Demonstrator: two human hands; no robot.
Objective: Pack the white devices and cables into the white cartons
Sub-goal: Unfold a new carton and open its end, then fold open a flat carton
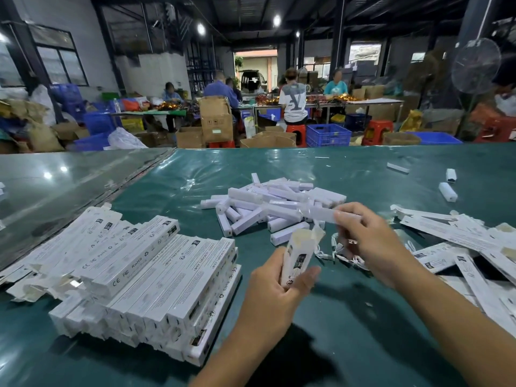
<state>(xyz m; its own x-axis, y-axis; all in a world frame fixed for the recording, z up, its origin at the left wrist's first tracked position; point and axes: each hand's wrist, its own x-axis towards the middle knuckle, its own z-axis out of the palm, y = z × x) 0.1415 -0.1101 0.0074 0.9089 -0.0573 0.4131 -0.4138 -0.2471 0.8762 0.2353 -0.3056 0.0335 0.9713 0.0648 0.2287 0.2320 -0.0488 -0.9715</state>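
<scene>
Green table (pixel 349 317) bare between packed cartons (pixel 145 277) and flat cartons (pixel 458 241)

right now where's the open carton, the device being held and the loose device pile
open carton (pixel 296 256), head view, its printed front face
held device (pixel 324 214), head view, its wrapped left half
device pile (pixel 275 209), head view, middle of the heap

The packed white cartons (pixel 145 277) stacked at left carry printed "CE", "FC" and "RoHS" marks on their sides. A seated worker's white shirt (pixel 293 103) shows a large "Y". Other print is too blurred to read.
</scene>
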